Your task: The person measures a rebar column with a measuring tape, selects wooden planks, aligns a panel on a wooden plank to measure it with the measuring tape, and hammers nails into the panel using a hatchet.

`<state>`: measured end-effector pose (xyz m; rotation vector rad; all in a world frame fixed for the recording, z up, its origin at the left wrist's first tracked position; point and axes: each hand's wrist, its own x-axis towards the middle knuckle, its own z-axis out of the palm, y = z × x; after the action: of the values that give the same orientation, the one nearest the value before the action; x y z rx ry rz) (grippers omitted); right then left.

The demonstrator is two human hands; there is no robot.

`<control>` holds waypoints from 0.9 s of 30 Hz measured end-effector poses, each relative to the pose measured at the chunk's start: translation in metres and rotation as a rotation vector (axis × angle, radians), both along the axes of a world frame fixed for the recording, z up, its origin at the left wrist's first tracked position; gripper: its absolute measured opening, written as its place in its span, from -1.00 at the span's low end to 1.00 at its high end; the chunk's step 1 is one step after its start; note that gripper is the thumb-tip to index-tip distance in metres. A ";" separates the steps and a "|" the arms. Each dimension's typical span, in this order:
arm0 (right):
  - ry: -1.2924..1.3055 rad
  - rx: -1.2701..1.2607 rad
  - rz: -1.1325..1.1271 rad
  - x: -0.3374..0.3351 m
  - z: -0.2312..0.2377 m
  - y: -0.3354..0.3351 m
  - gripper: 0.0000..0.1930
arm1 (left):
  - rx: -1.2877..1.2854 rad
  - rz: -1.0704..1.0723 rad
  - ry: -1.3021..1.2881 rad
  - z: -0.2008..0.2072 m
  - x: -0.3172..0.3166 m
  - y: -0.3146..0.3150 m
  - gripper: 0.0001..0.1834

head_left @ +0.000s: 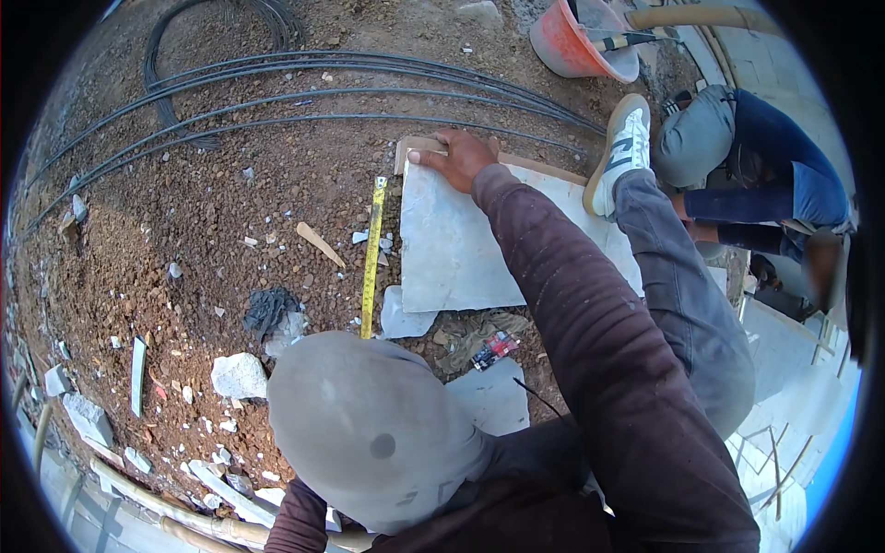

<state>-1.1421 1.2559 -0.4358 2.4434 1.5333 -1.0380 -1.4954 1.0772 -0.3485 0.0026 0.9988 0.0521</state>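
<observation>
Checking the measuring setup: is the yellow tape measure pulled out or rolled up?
Pulled out. The yellow tape measure lies flat and straight on the dirt, along the left edge of the stone slab. Its case is hidden.

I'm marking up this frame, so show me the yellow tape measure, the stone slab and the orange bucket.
yellow tape measure (pixel 372 258): head view, middle of the strip.
stone slab (pixel 461 249): head view, bare face.
orange bucket (pixel 562 46): head view, outer wall.
</observation>
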 end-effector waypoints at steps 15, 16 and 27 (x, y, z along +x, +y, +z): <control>0.016 -0.045 -0.025 0.005 -0.001 0.000 -0.16 | 0.201 -0.213 0.271 -0.013 -0.051 -0.026 -0.57; 0.043 -0.053 -0.002 0.007 -0.004 0.005 -0.17 | 0.210 -0.215 0.285 -0.013 -0.054 -0.029 -0.57; 0.230 -0.020 0.280 0.021 -0.010 0.026 -0.27 | 0.505 -0.296 0.439 0.089 -0.089 0.057 -0.63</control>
<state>-1.1216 1.2816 -0.4457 2.0738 1.8544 -1.3014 -1.5845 1.1339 -0.2596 0.6463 1.3912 0.0314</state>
